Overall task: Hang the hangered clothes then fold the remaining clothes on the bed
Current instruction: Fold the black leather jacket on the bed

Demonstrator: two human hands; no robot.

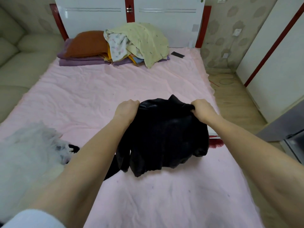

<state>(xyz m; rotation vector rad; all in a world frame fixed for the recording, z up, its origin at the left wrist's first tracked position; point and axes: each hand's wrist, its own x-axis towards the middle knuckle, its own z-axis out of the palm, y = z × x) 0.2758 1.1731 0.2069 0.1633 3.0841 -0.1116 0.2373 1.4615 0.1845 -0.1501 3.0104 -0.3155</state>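
A black garment hangs bunched above the pink bed, held up by its top edge. My left hand grips its upper left corner with curled fingers. The upper right corner is gripped by my right hand. The garment's lower folds droop onto the sheet. A white fluffy garment lies at the bed's left side, with a bit of black cloth showing beside it.
At the headboard sit an orange pillow, folded purple blankets and a heap of pale yellow and patterned cloth. A dark phone lies near them. A sofa stands left; wooden floor and white wardrobe doors are right.
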